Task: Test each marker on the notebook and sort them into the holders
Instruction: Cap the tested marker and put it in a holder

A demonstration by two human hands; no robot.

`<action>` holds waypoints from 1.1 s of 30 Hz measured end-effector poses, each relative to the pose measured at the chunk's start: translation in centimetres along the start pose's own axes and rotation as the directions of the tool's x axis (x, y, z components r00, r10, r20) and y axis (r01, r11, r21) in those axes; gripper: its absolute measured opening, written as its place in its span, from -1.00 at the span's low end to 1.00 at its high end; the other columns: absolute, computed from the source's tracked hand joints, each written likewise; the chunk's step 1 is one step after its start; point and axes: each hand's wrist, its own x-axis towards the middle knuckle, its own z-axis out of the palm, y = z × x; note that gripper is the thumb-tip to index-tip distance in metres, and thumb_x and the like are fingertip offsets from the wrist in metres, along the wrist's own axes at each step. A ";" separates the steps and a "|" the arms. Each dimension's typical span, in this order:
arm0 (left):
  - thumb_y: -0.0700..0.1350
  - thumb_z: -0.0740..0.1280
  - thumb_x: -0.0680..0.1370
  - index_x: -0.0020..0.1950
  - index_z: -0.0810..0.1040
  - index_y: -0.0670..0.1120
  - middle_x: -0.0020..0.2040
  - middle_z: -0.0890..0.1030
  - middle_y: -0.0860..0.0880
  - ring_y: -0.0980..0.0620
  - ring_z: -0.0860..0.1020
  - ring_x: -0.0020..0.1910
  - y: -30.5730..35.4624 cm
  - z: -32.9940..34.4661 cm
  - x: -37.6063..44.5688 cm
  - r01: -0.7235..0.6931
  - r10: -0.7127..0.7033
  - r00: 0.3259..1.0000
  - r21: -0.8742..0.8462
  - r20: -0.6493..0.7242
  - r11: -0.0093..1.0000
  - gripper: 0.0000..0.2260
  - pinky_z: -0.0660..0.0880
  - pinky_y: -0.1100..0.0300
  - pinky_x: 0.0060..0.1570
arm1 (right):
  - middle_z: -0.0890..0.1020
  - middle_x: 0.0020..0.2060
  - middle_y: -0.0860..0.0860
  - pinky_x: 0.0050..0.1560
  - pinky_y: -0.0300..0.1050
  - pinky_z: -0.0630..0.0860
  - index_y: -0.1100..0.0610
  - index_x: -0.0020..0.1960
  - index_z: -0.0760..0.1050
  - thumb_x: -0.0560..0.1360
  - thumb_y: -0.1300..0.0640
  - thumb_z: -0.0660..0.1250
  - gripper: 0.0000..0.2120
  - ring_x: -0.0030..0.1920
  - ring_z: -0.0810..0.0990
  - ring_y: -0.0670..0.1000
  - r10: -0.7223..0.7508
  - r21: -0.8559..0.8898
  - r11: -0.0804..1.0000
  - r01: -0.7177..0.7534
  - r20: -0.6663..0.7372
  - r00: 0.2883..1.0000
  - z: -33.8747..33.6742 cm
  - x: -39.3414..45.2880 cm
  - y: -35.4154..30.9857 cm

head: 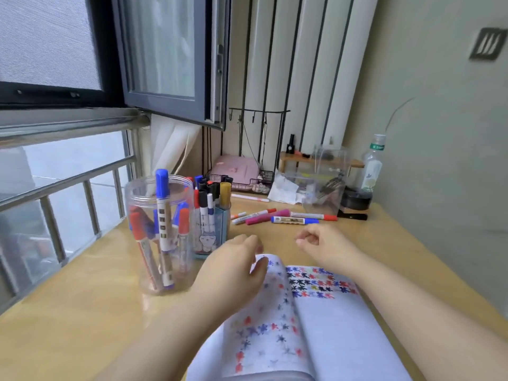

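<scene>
Head view: notebook point(316, 320) lies open on the tabletop point(82, 312), pages covered with coloured test marks. Untested markers point(286, 217) lie loose in a group beyond the notebook's far edge, about 5 or 6, long axes running roughly left-right across the view. They sit ahead of both hands, slightly right of centre. Right hand point(320, 247) is nearer to them, near but apart, fingers loosely curled, nothing held. Left hand point(236, 259) rests at the top-left corner of the notebook, fingers relaxed, fingertips touching the left page's upper edge; whether it pins or lifts the page I cannot tell. Both grips empty.

Holders stand left of the loose group: clear plastic jar point(160, 232) with red and blue markers upright or leaning inside, and just beside it a blue cartoon pen cup point(210, 229), packed with darker-capped pens. Judgement: next pick likely goes to the right hand, reaching forward, pinching across a barrel.
</scene>
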 end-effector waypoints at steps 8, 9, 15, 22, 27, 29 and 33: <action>0.06 0.06 0.42 -0.13 0.52 -0.12 -0.22 0.52 -0.06 -0.14 0.50 -0.21 -0.6 6.3 3.1 -0.104 0.101 0.994 0.080 0.045 0.991 -0.66 0.47 0.04 -0.28 | 0.50 -0.05 -0.04 -0.06 -0.25 0.41 0.15 0.22 0.51 0.55 0.16 0.25 -0.74 -0.10 0.49 -0.10 -0.017 -0.245 0.969 0.006 -0.044 0.999 1.3 2.3 6.2; 0.03 0.08 0.43 -0.18 0.52 -0.12 -0.27 0.50 -0.05 -0.14 0.49 -0.28 -0.8 6.8 2.9 -0.123 0.123 0.992 0.101 0.008 0.987 -0.70 0.44 0.08 -0.35 | 0.51 0.09 0.00 0.09 -0.19 0.42 0.14 0.27 0.47 0.55 0.15 0.24 -0.70 0.05 0.50 -0.03 -0.032 -0.317 0.948 0.016 -0.044 0.999 1.4 3.0 6.6; -0.04 0.10 0.51 -0.22 0.51 -0.11 -0.30 0.48 -0.05 -0.11 0.44 -0.33 -1.4 7.9 2.5 -0.197 0.205 0.978 0.157 -0.038 0.968 -0.74 0.39 0.09 -0.37 | 0.42 0.29 0.14 0.20 -0.03 0.36 0.16 0.33 0.38 0.57 0.26 0.12 -0.66 0.29 0.33 0.13 -0.073 -0.588 0.809 0.023 -0.061 0.995 2.4 10.0 8.4; -0.06 0.09 0.49 -0.22 0.49 -0.12 -0.32 0.44 -0.03 -0.09 0.40 -0.35 -1.8 8.4 2.6 -0.178 0.182 0.982 0.099 -0.041 0.979 -0.76 0.38 0.08 -0.40 | 0.26 0.44 0.17 0.33 0.01 0.23 0.06 0.40 0.34 0.59 0.14 0.03 -0.61 0.42 0.22 0.19 -0.006 -0.711 0.702 0.046 0.059 0.998 4.1 16.3 8.8; -0.05 0.10 0.48 -0.22 0.49 -0.10 -0.32 0.45 -0.01 -0.07 0.41 -0.36 -2.0 8.5 2.6 -0.159 0.162 0.986 0.072 -0.033 0.985 -0.77 0.40 0.09 -0.41 | 0.42 0.31 0.11 0.29 -0.02 0.26 0.12 0.27 0.44 0.60 0.13 0.14 -0.72 0.35 0.28 0.14 -0.041 -0.708 0.701 0.081 0.073 0.996 4.0 15.9 8.2; -0.04 0.11 0.48 -0.22 0.49 -0.09 -0.32 0.45 -0.01 -0.06 0.42 -0.36 -2.1 8.6 2.6 -0.159 0.161 0.986 0.065 -0.036 0.985 -0.77 0.41 0.09 -0.42 | 0.48 0.23 0.09 0.23 -0.04 0.30 0.12 0.24 0.48 0.58 0.09 0.20 -0.74 0.29 0.34 0.11 -0.067 -0.678 0.727 0.104 0.081 0.994 3.1 14.7 7.5; -0.02 0.13 0.47 -0.21 0.49 -0.08 -0.32 0.45 0.01 -0.06 0.44 -0.36 -2.0 8.4 2.5 -0.157 0.158 0.987 0.055 -0.018 0.986 -0.79 0.41 0.12 -0.42 | 0.58 0.05 0.06 0.04 -0.08 0.42 0.09 0.21 0.54 0.55 0.08 0.28 -0.74 0.06 0.49 0.06 -0.086 -0.437 0.896 0.080 0.006 0.996 1.0 10.4 5.3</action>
